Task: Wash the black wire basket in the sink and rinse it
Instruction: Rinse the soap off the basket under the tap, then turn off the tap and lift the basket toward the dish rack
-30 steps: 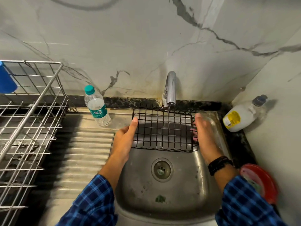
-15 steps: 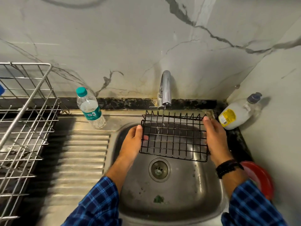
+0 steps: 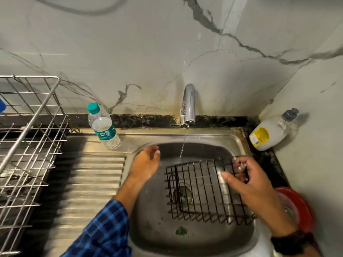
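Black wire basket (image 3: 202, 190): lies low inside the sink (image 3: 148, 210), grid face up and somewhat askew, over the drain (image 3: 182, 194), which shows through its wires. Whether its underside touches the basin floor cannot be told.

Right hand (image 3: 248, 180): reaches in from the right, with its fingers (image 3: 239, 164) curled round the wire at the basket's far right corner and the thumb extended over the grid. The grip is slightly blurred. A dark band (image 3: 291, 242) circles the wrist.

Left hand (image 3: 146, 162): apart from the basket, over the basin's left rim, fingers loose and slightly bent, holding nothing. Its forearm emerges from a blue checked sleeve (image 3: 104, 230).

Tap (image 3: 189, 102): chrome, mounted at the back of the sink. It is running; a thin stream of water (image 3: 183, 143) falls just behind the basket's far edge.

A small green scrap (image 3: 181, 230) lies on the basin floor near the front.

Ribbed drainboard (image 3: 92, 179): adjoins the basin on the left.

Clear plastic bottle (image 3: 104, 127): teal cap and label, standing on the steel ledge left of the tap.

Steel dish rack (image 3: 27, 145): at the far left.

White bottle (image 3: 269, 132): yellow label, dark cap, leaning in the right-hand corner on the dark counter.

Red dish (image 3: 298, 206): right of the sink, partly hidden by the right forearm.

Veined marble wall (image 3: 130, 52): behind the sink.
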`<action>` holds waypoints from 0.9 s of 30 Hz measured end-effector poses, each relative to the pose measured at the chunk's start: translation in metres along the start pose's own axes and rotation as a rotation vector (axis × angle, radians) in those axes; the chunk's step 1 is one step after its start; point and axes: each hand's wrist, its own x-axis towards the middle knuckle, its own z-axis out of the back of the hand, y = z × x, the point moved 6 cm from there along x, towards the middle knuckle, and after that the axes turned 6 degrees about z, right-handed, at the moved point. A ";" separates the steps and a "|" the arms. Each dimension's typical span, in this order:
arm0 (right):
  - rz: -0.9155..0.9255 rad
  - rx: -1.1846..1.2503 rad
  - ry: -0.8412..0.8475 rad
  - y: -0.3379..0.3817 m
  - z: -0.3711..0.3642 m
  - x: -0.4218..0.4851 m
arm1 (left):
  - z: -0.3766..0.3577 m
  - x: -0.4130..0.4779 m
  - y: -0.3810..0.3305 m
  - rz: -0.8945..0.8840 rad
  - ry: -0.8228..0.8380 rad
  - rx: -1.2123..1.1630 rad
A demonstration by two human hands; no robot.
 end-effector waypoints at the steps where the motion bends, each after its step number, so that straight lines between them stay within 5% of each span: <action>1: -0.052 -0.029 -0.018 -0.008 -0.003 -0.010 | 0.003 0.007 -0.012 -0.024 0.000 -0.028; 8: -0.350 0.079 -0.079 -0.057 -0.018 -0.060 | -0.005 0.065 -0.077 -0.016 0.057 -0.008; 19: -0.379 0.103 -0.056 -0.049 -0.030 -0.062 | -0.022 0.088 -0.060 0.294 0.093 -0.607; 23: -0.371 0.090 -0.035 -0.049 -0.036 -0.058 | -0.024 0.086 -0.076 0.218 0.084 -0.732; 27: -0.353 0.112 -0.036 -0.048 -0.039 -0.049 | -0.025 0.086 -0.098 0.058 0.080 -0.541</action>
